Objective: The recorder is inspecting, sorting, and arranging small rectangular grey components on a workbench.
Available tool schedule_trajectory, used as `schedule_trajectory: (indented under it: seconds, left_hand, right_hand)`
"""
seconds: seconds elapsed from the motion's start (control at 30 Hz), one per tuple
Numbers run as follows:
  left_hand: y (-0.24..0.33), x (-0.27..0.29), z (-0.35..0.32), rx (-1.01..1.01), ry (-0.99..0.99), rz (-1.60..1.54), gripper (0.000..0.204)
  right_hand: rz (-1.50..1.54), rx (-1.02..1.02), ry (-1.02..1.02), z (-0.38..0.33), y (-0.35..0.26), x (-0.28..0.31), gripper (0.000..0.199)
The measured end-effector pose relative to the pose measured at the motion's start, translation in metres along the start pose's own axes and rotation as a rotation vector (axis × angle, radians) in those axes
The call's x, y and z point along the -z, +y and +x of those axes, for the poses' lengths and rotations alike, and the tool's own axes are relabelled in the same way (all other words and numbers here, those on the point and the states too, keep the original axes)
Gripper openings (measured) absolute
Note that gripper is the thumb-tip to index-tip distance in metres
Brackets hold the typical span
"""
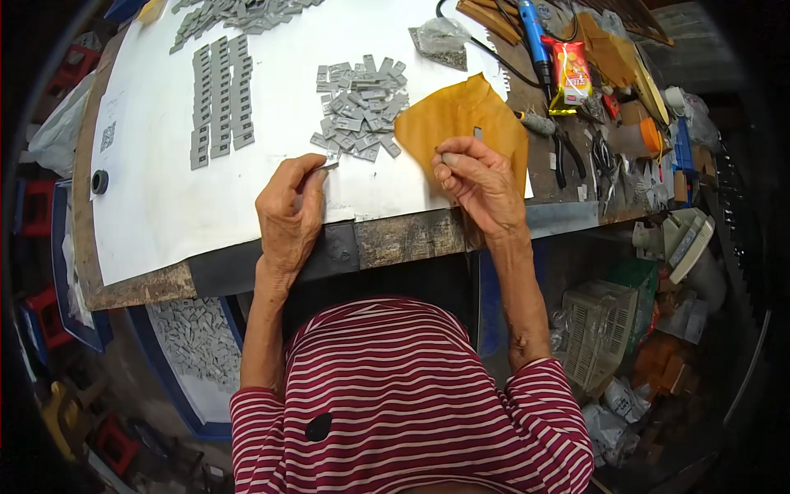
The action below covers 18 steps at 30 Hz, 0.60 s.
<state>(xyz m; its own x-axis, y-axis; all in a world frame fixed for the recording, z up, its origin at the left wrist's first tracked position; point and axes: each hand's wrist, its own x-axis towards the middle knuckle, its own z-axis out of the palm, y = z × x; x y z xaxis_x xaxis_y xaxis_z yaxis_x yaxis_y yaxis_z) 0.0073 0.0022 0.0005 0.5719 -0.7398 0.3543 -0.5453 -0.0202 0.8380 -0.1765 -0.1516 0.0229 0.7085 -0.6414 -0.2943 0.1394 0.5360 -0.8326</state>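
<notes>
My left hand (290, 212) rests on the white sheet (156, 198) near the table's front edge and pinches a small grey flat piece (327, 166) between thumb and fingers. My right hand (477, 183) is over the edge of a yellow-brown paper (448, 119), its fingertips closed on a tiny grey part (448, 157). A loose heap of small grey plastic pieces (362, 105) lies just beyond both hands. Farther left, the same grey pieces stand in neat rows (219, 99), with another pile (239, 12) at the far edge.
To the right lie pliers (568, 156), a blue tool (533, 33), a snack packet (571, 76), a clear bag of small parts (443, 41) and assorted clutter. A blue tray of grey pieces (197, 342) sits below the table at left, plastic baskets (601, 333) at right.
</notes>
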Motion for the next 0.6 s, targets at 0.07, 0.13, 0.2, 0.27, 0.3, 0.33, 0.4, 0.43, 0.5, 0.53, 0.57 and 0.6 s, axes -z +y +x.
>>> schedule_trajectory:
  seconds: [0.07,0.13,0.2,0.27,0.3,0.33,0.4,0.43,0.5,0.53,0.57,0.6]
  left_hand:
    - [0.002,0.000,-0.001,0.053,-0.017,-0.095,0.013]
    - [0.009,-0.001,-0.002,0.112,-0.041,-0.169,0.013]
    - [0.014,-0.003,-0.004,0.173,-0.097,-0.264,0.013]
    - [0.016,-0.004,-0.004,0.283,-0.138,-0.356,0.014]
    - [0.015,-0.004,-0.004,0.295,-0.151,-0.347,0.014]
    - [0.014,-0.004,-0.004,0.299,-0.144,-0.340,0.014]
    - [0.013,-0.005,-0.004,0.383,-0.154,-0.431,0.015]
    - [0.012,-0.005,-0.004,0.386,-0.149,-0.426,0.015]
    - [0.010,-0.005,-0.005,0.409,-0.176,-0.445,0.016]
    - [0.009,-0.005,-0.006,0.411,-0.173,-0.443,0.016]
    - [0.008,-0.006,-0.006,0.423,-0.175,-0.479,0.017]
    - [0.007,-0.006,-0.007,0.434,-0.178,-0.516,0.018]
  right_hand:
    - [0.051,0.026,-0.016,-0.005,0.002,-0.007,0.014]
    - [0.074,0.025,-0.032,-0.009,0.008,-0.012,0.012]
    - [0.091,0.038,-0.041,-0.012,0.013,-0.018,0.011]
    - [0.093,0.027,-0.056,-0.012,0.016,-0.025,0.011]
    - [0.087,0.024,-0.063,-0.011,0.018,-0.027,0.011]
    - [0.081,0.021,-0.070,-0.010,0.020,-0.030,0.011]
    - [0.066,0.022,-0.089,-0.010,0.023,-0.036,0.011]
    - [0.047,0.030,-0.100,-0.009,0.025,-0.038,0.012]
    - [0.025,0.026,-0.081,-0.007,0.030,-0.042,0.012]
    - [0.000,0.027,-0.056,-0.005,0.032,-0.043,0.012]
    - [0.000,0.023,-0.058,-0.004,0.034,-0.045,0.012]
    - [-0.022,0.033,-0.040,-0.003,0.036,-0.046,0.012]
